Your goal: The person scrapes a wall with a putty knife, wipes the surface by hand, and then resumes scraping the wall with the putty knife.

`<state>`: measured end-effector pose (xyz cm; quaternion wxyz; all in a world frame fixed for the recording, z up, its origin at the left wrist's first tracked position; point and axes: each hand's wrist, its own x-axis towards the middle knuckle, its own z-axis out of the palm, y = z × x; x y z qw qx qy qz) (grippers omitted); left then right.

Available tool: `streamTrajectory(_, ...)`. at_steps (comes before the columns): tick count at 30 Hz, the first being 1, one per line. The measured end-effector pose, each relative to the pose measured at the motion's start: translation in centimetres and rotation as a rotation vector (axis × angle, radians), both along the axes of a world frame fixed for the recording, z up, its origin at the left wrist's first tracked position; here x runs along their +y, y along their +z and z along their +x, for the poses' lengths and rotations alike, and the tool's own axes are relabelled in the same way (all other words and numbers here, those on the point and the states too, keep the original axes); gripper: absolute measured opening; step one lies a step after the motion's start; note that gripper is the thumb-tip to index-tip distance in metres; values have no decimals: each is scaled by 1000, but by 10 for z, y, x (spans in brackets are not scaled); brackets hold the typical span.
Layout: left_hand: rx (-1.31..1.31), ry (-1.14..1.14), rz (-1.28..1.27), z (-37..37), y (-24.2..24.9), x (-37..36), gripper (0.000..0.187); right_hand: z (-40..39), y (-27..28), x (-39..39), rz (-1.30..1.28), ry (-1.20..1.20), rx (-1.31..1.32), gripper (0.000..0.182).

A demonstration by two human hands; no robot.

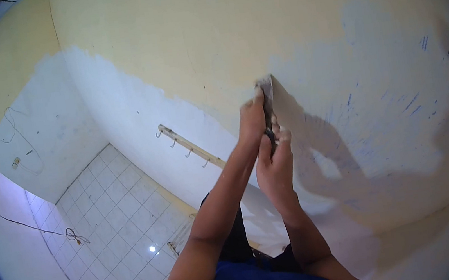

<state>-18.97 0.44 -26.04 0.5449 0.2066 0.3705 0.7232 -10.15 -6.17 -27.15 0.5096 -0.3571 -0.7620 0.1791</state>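
Observation:
A scraper (266, 84) with a flat blade stands against the wall (306, 72), its tip on the border between cream paint and a white, bared area. My left hand (252, 116) is closed around the upper part near the blade, with a thumb or finger pressed along it. Just below, my right hand (275, 159) grips the dark handle (270, 133). Most of the handle is hidden by my fingers. Blue scribble marks (349, 99) cover the pale wall to the right of the hands, where the shadow of my arms also falls.
A wooden rail with metal hooks (194, 147) is fixed to the wall at left, below my hands. White floor tiles (112, 211) lie lower left. A cable (71, 235) hangs near a wall socket (16, 162) at far left.

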Motion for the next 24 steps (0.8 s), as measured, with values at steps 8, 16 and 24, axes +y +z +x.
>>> streamTrajectory(8, -75, -36, 32, 9, -4, -4, 44, 14, 0, -9, -223, 6, -17, 25)
streamTrajectory(16, -212, -57, 59, -15, 16, -4, 49, -8, 26, -13, -370, 18, -89, 30)
streamTrajectory(24, -82, -25, 53, -1, -2, 0, 46, 5, 6, -9, -242, -16, -80, 36)
